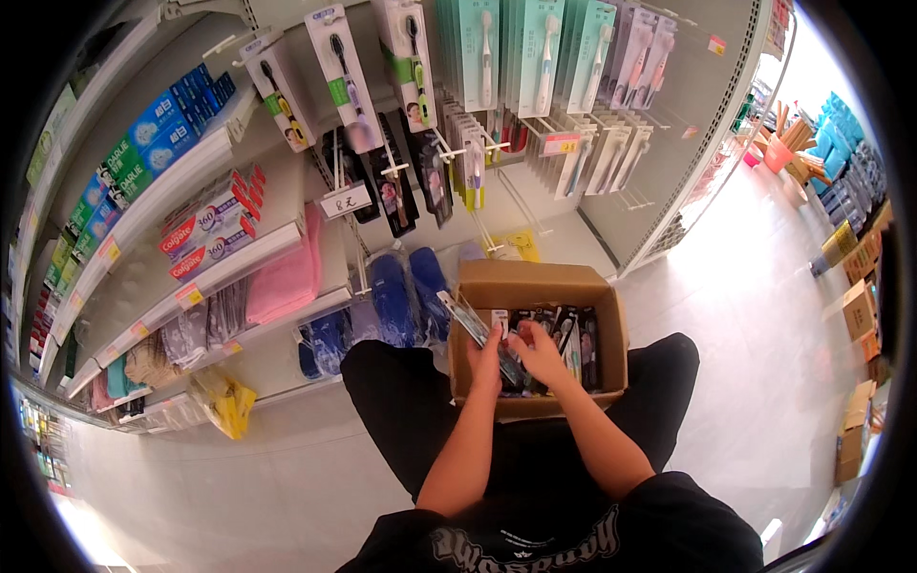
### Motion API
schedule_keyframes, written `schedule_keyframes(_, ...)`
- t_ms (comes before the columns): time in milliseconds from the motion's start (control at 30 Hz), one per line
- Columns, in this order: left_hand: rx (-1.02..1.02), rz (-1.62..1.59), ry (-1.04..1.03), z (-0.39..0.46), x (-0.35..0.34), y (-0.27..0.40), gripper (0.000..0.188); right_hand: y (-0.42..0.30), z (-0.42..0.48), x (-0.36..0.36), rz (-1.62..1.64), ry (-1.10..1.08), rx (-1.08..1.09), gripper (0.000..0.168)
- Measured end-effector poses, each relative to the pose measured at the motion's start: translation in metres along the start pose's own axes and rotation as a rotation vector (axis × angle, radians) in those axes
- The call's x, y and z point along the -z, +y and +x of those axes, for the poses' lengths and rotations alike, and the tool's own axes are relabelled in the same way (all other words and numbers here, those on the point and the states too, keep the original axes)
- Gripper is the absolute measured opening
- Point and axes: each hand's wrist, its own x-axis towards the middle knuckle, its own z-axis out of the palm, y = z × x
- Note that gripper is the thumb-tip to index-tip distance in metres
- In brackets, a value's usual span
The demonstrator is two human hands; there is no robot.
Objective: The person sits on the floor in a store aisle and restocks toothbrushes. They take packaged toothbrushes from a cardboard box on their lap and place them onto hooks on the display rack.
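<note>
An open cardboard box (541, 276) stands on the floor between my knees, filled with several packaged toothbrushes (566, 333). My left hand (486, 362) grips a few toothbrush packs (466, 319) over the box's left side; they tilt up to the left. Close beside it, my right hand (539, 354) is above the contents with its fingers bent. A small white-topped pack (499, 320) shows at the left fingertips. Whether the right fingers pinch anything is hidden.
Toothbrush packs (541, 57) hang on hooks above the box. Bare metal hooks (519, 190) jut out lower down. Toothpaste boxes (208, 236) fill shelves at left. Blue slippers (392, 297) in plastic lie beside the box. Cartons (856, 308) line the aisle at right.
</note>
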Motion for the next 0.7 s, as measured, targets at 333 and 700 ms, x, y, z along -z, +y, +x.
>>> schedule_keyframes(333,-0.061,0.117,-0.04,0.001,0.005,-0.011,0.037,0.006,-0.053,0.016,-0.167,0.021,0.076,0.023)
schedule_keyframes(700,-0.038,0.011,0.036,-0.004,0.001,0.002,0.029,0.022,-0.044,0.02,0.266,-0.127,-0.346,0.027)
